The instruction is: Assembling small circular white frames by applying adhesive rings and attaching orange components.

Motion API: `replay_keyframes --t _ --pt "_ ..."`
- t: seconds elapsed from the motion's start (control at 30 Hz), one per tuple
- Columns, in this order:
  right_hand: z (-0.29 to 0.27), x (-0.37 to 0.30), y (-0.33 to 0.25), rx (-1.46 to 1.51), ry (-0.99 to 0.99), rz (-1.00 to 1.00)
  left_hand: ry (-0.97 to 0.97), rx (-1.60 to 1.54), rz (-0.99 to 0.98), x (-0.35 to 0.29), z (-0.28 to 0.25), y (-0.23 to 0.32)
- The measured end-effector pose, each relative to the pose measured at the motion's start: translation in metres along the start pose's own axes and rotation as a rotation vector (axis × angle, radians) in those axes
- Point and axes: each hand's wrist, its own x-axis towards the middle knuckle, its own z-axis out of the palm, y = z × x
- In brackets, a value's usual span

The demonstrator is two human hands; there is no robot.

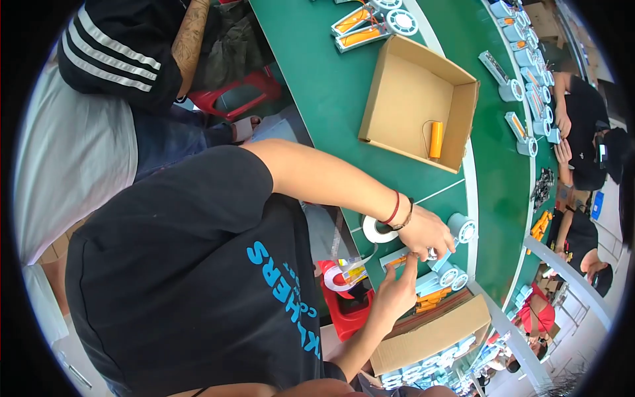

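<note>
Two hands meet on one blue unit (405,259) at the near edge of the green table (331,99). The left hand (426,233) is closed over its top end. The right hand (395,291) lays its forefinger on the unit; whether it grips cannot be told. The orange cell appears already seated, so this unit is judged part-assembled. Further blue units (453,276) lie just beside it, and more (370,20) stand farther along, probably finished. The open box (397,73) holds one orange cell (436,139). A tape roll (376,229) and red dispenser (345,298) lie near
</note>
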Motion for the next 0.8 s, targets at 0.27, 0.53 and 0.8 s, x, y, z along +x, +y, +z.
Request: replay_keyframes --t 0.27,0.53,0.8 --pt "-0.021 0.008 -0.004 -0.038 -0.269 0.136 -0.205 0.045 -0.117 0.009 -0.023 0.022" --pt "0.015 -0.025 0.001 0.152 0.069 0.184 -0.384 0.147 -0.199 0.032 -0.03 0.028" --pt "0.012 -0.02 -0.001 0.073 0.084 0.125 -0.38 0.188 -0.175 0.033 -0.026 0.028"
